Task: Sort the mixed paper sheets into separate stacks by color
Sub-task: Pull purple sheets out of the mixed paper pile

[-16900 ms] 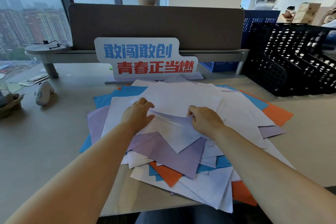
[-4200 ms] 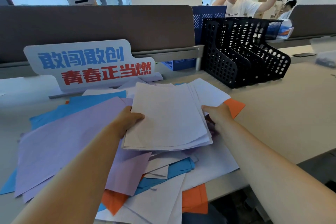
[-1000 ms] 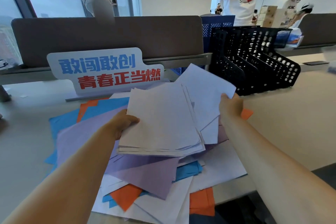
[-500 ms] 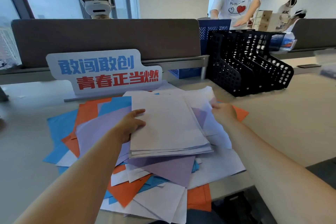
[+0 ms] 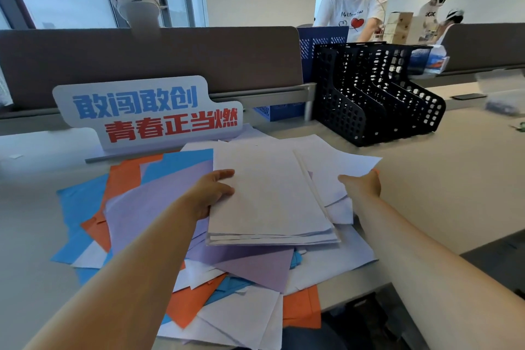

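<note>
My left hand (image 5: 211, 192) grips the left edge of a stack of white sheets (image 5: 267, 196), thumb on top, holding it above the mixed pile. My right hand (image 5: 362, 185) holds a loose white sheet (image 5: 338, 163) just right of that stack, fingers under the paper. Below lie purple sheets (image 5: 159, 196), orange sheets (image 5: 125, 176), blue sheets (image 5: 76, 202) and more white sheets (image 5: 241, 318), overlapping in disorder on the desk (image 5: 443, 179).
A white sign with blue and red characters (image 5: 147, 112) stands behind the pile. Black perforated file holders (image 5: 369, 94) stand at the back right. A grey partition (image 5: 170, 57) runs along the desk's far edge; people with headsets are beyond it.
My right hand lifted a white sheet, brought it down beside the stack and now holds it at the stack's right edge. The left hand keeps gripping the white stack.
</note>
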`<act>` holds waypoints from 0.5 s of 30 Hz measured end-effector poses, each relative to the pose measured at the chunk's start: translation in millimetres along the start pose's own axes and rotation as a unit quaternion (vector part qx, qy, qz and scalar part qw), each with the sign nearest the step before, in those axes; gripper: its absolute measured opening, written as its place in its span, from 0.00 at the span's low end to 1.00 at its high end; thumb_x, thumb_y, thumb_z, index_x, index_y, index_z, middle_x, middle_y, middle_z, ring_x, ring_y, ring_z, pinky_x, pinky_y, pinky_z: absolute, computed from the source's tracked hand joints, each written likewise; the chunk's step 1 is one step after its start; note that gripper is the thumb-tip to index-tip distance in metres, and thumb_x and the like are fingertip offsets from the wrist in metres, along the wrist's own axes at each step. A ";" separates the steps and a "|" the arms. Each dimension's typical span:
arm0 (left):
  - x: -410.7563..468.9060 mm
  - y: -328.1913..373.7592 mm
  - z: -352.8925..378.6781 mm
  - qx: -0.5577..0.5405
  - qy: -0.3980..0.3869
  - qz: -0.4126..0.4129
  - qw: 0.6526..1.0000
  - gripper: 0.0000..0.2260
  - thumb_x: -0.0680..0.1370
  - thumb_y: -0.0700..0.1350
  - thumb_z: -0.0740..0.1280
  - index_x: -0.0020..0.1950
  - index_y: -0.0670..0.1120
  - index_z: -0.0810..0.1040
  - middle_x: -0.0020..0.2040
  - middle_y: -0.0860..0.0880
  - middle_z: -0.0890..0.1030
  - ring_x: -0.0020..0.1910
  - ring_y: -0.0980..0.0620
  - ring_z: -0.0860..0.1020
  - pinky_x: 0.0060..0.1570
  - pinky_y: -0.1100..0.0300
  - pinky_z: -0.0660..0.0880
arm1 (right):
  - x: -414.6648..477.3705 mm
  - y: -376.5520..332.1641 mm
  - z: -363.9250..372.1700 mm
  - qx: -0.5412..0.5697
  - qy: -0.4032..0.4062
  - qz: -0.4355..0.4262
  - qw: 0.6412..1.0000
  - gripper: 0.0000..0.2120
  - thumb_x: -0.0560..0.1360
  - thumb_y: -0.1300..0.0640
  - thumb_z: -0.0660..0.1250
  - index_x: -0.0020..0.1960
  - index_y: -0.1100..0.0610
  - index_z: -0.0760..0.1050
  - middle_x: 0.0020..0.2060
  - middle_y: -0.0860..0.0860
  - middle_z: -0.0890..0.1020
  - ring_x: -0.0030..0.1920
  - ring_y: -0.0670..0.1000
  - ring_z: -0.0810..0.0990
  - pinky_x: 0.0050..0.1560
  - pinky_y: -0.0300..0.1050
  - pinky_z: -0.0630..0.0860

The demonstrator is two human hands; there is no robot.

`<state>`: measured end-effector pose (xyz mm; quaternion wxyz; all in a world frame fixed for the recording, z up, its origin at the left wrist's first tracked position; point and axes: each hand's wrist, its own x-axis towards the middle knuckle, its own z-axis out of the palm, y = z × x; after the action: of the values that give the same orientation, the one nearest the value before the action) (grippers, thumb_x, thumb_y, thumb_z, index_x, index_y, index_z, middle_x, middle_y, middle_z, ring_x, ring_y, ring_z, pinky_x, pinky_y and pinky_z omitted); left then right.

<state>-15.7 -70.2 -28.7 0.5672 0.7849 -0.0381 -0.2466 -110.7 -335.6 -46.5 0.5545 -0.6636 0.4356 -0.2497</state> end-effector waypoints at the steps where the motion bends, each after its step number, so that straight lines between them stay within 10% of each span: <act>1: 0.4 0.9 1.5 -0.002 -0.001 0.000 1.000 0.19 0.79 0.37 0.61 0.67 0.53 0.70 0.56 0.44 0.72 0.47 0.43 0.75 0.52 0.47 0.74 | -0.2 0.2 -0.1 0.021 0.000 0.010 1.000 0.33 0.74 0.60 0.69 0.73 0.64 0.57 0.66 0.59 0.71 0.65 0.59 0.71 0.57 0.46 0.69; 8: 4.0 1.7 6.6 -0.002 -0.004 -0.002 1.000 0.20 0.79 0.36 0.61 0.68 0.52 0.69 0.53 0.45 0.72 0.45 0.44 0.75 0.50 0.49 0.74 | 2.0 -0.6 2.9 0.036 -0.045 -0.011 0.998 0.14 0.78 0.63 0.60 0.62 0.68 0.72 0.59 0.62 0.77 0.59 0.62 0.75 0.58 0.54 0.71; 12: 2.0 2.8 10.1 0.006 0.000 0.001 1.000 0.19 0.79 0.35 0.60 0.68 0.50 0.70 0.47 0.46 0.73 0.41 0.46 0.75 0.46 0.52 0.74 | 2.5 -25.8 -5.8 -0.001 0.049 -0.140 0.989 0.07 0.79 0.62 0.56 0.48 0.61 0.73 0.42 0.56 0.77 0.49 0.60 0.76 0.45 0.44 0.66; 15: 1.6 2.8 12.0 -0.011 -0.003 0.006 1.000 0.20 0.79 0.33 0.60 0.69 0.47 0.70 0.49 0.45 0.75 0.39 0.46 0.76 0.42 0.54 0.77 | -9.0 -55.3 -13.6 -0.009 0.141 -0.323 0.936 0.12 0.80 0.62 0.56 0.55 0.65 0.76 0.49 0.61 0.81 0.52 0.61 0.78 0.48 0.46 0.69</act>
<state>-18.9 -82.2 -29.5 0.5775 0.7774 -0.0417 -0.2456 -109.6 -334.6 11.1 0.3708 -0.7314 0.2739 -0.5025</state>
